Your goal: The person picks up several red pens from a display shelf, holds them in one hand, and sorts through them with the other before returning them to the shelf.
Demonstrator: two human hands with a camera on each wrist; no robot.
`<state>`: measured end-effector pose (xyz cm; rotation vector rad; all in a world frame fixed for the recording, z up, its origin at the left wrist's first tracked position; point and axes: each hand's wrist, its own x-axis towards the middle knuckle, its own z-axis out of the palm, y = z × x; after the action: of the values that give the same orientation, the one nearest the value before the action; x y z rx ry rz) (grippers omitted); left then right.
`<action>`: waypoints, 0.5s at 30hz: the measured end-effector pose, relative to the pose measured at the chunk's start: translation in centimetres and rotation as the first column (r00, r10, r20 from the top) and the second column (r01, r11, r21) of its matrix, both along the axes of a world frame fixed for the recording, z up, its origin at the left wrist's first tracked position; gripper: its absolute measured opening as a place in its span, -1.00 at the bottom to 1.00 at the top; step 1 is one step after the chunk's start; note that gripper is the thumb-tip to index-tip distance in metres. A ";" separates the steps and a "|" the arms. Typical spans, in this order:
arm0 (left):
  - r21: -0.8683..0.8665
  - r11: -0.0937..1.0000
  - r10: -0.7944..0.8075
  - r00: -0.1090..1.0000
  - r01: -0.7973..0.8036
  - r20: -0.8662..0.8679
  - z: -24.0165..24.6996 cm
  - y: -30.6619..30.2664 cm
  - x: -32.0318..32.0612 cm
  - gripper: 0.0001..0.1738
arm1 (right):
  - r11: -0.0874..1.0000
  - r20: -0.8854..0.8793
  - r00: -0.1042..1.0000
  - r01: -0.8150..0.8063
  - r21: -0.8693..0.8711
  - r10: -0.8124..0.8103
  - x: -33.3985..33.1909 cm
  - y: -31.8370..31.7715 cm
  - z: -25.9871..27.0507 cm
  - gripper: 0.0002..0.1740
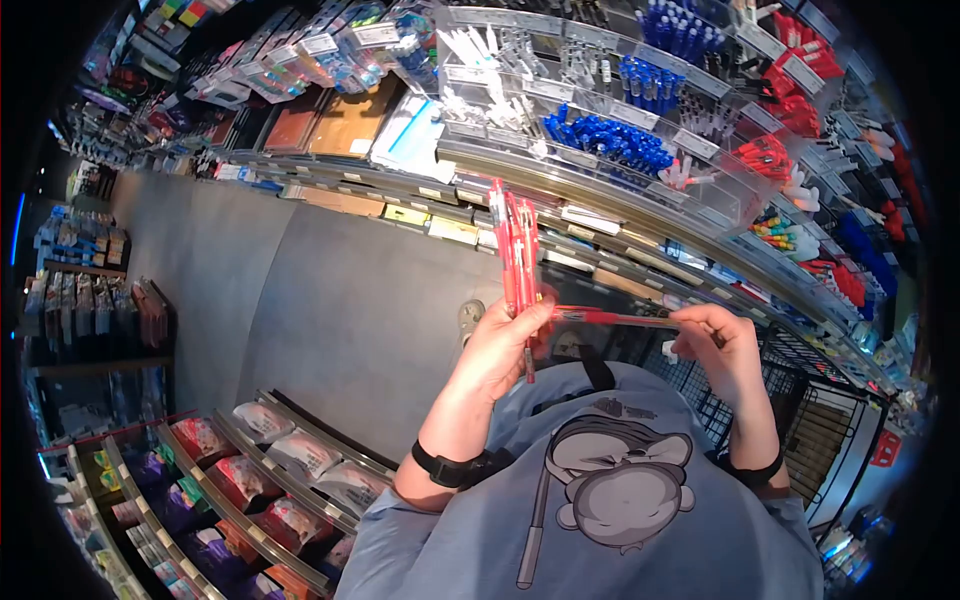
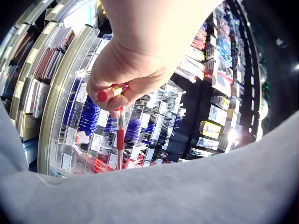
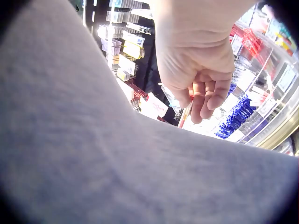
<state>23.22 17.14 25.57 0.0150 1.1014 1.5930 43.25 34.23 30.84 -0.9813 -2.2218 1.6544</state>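
My left hand [image 1: 488,347] grips a bundle of red pens [image 1: 519,245], which stands up out of the fist toward the shelf. One more red pen [image 1: 612,317] lies crosswise from the left fingers to my right hand [image 1: 728,350], whose thumb and fingertips pinch its far end. In the left wrist view, a red cap end [image 2: 106,95] pokes out beside the curled fingers, and a clear pen with a red grip [image 2: 120,139] points down below them. From the right wrist, the loosely curled fingers [image 3: 210,95] hide most of the pen.
Ahead rises a display with clear compartments of blue pens [image 1: 610,140], red pens [image 1: 765,158] and white pens [image 1: 490,110]. A black wire basket [image 1: 745,395] is at my right side. Shelves of bagged goods [image 1: 300,450] stand at lower left, beside the grey floor [image 1: 330,290].
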 end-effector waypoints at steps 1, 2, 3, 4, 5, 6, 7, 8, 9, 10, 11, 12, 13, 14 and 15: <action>0.032 0.999 -0.018 1.000 0.017 0.011 -0.1 -0.1 -0.1 -0.77 | 1.000 0.002 1.000 -0.008 0.000 0.008 -0.1 -0.1 -0.1 -0.85; 0.032 0.999 -0.010 1.000 0.010 0.013 -0.3 -0.2 -0.2 -0.77 | 1.000 -0.011 1.000 0.000 -0.017 0.000 -0.3 -0.2 -0.3 -0.85; 0.053 0.999 -0.008 1.000 0.007 0.029 -0.6 -0.3 -0.3 -0.77 | 0.999 -0.023 1.000 0.008 -0.035 -0.009 -0.4 -0.3 -0.4 -0.84; 0.075 0.997 -0.007 0.999 0.004 0.046 -0.8 -0.4 -0.4 -0.76 | 0.999 -0.021 1.000 0.002 -0.034 -0.002 -0.7 -0.3 -0.5 -0.84; 0.076 0.997 -0.002 0.999 -0.001 0.048 -1.0 -0.5 -0.5 -0.76 | 0.999 -0.022 1.000 -0.012 -0.046 0.011 -0.9 -0.2 -0.5 -0.84; 0.071 0.997 0.000 0.999 -0.002 0.041 -1.1 -0.6 -0.6 -0.77 | 0.998 -0.024 0.999 -0.026 -0.058 0.025 -1.2 -0.3 -0.6 -0.83; 0.065 0.998 0.000 0.999 -0.003 0.035 -1.2 -0.8 -0.7 -0.78 | 0.998 -0.021 0.999 -0.030 -0.057 0.029 -1.4 -0.3 -0.6 -0.83; 0.066 0.998 0.004 0.999 -0.006 0.039 -1.2 -0.9 -0.8 -0.78 | 0.997 -0.018 0.999 -0.037 -0.066 0.036 -1.7 -0.4 -0.7 -0.83; 0.065 0.998 0.014 0.999 -0.016 0.040 -1.2 -1.1 -1.0 -0.80 | 0.996 -0.017 0.999 -0.044 -0.075 0.043 -2.0 -0.5 -0.7 -0.83; 0.065 0.998 0.025 0.999 -0.027 0.039 -1.3 -1.3 -1.1 -0.81 | 0.996 -0.016 0.999 -0.048 -0.075 0.047 -2.3 -0.5 -0.9 -0.83; 0.064 0.997 0.030 0.999 -0.032 0.040 -1.5 -1.4 -1.3 -0.81 | 0.995 -0.004 0.998 -0.056 -0.083 0.056 -2.5 -0.5 -1.2 -0.83; 0.056 0.997 0.043 0.999 -0.045 0.030 -1.7 -1.5 -1.4 -0.82 | 0.994 0.006 0.998 -0.064 -0.092 0.065 -2.8 -0.5 -1.4 -0.82; 0.048 0.997 0.056 0.998 -0.057 0.021 -1.9 -1.7 -1.5 -0.82 | 0.993 0.008 0.998 -0.069 -0.094 0.070 -3.1 -0.5 -1.6 -0.82; 0.046 0.997 0.060 0.998 -0.061 0.023 -2.1 -1.8 -1.6 -0.82 | 0.991 0.012 0.996 -0.086 -0.104 0.088 -3.4 -0.5 -1.7 -0.82; 0.043 0.996 0.080 0.997 -0.081 0.020 -2.3 -2.0 -1.8 -0.83 | 0.988 0.017 0.995 -0.101 -0.114 0.103 -3.7 -0.5 -1.9 -0.82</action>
<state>21.47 15.19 23.29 -0.0151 1.0640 1.6861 39.56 33.72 28.99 -0.9311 -2.2490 1.8403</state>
